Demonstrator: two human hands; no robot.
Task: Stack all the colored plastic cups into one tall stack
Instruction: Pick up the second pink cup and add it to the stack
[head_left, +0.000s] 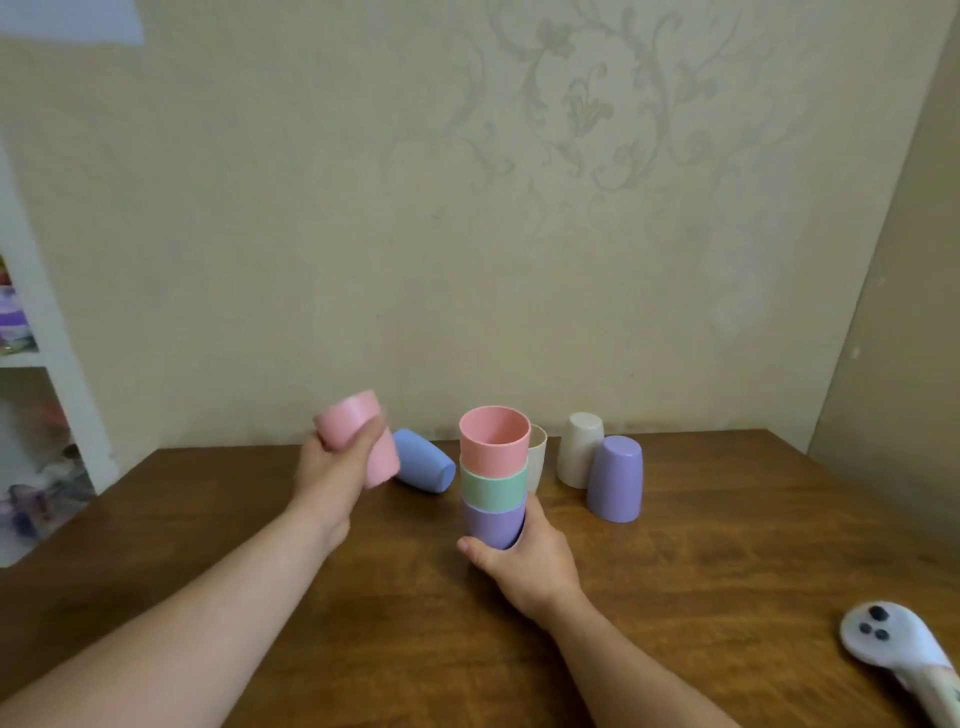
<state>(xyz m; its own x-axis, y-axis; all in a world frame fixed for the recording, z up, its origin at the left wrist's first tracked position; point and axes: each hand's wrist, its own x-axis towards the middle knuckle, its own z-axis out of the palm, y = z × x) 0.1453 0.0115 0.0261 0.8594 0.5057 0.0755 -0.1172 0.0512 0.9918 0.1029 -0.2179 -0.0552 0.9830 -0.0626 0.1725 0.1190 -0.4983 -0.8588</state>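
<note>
1. Right hand is wrapped around the foot of a stack of three nested cups; its fingers curl round the far side, thumb on the near side, closed on the bottom cup.
2. Stack order, bottom to top: purple cup, green cup, pink cup. All sit mouth up, and the stack stands upright on the brown wooden bench.
3. Left hand is raised above the bench, left of the stack, closed around a second pink cup. That cup is tilted, base up and away from me, mouth down toward the palm. It is blurred.
4. Just beyond the left hand's fingers, a blue cup lies on its side on the bench, between the held pink cup and the stack.
5. Behind the stack, partly hidden by it, a cream cup stands mouth up.
6. Right of the right hand's fingers, a second cream cup and a second purple cup stand upside down, just beside one another; whether they touch I cannot tell.
7. Well to the right of the right hand, at the bench's near corner, lies a white handheld device with dark buttons.
</note>
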